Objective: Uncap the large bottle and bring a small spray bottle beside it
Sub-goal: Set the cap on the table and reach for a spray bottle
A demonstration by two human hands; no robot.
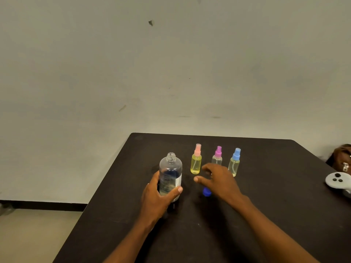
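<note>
The large clear bottle (170,173) stands upright on the black table (266,205) with its threaded neck bare and no cap on. My left hand (158,196) is wrapped around its lower half. Its blue cap (206,192) lies on the table just under my right hand (218,179), which hovers with fingers spread and holds nothing. Behind that hand stand three small spray bottles in a row: a pink-topped one with yellow liquid (196,160), a purple-topped one (217,156) partly hidden by my fingers, and a blue-topped one (234,162).
A white game controller (337,182) lies at the table's right edge, with another person's hand (341,156) beside it. The table's left edge runs diagonally close to the large bottle. A pale wall rises behind the table's far edge.
</note>
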